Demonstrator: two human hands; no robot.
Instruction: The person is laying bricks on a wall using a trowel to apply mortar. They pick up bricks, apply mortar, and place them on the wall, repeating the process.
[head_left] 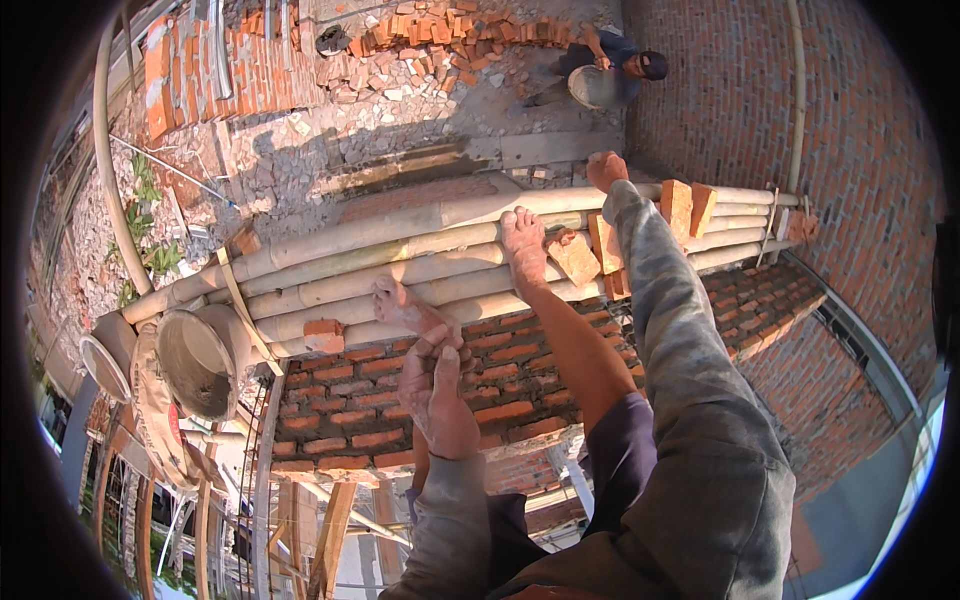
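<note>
My left hand point(437, 400) is in front of the fresh brick wall point(400, 385), close by my bare foot point(405, 308). Its fingers are curled in, with the thumb against them; whatever they may hold is hidden. Stretched far out, my right hand point(606, 170) is closed at the outer edge of the bamboo platform point(440, 245), and I cannot make out anything in it. Beneath that arm, several loose bricks point(572, 257) lie or stand on the poles. My other bare foot point(524, 245) rests on the bamboo beside them.
Two buckets, one with grey mortar point(197, 365), and a cement sack point(155, 410) sit at the left end. A brick piece point(324, 335) lies on the poles. Far below, a person point(625, 75) holds a round container point(590, 88) near rubble point(390, 75). A tall brick wall point(850, 140) rises right.
</note>
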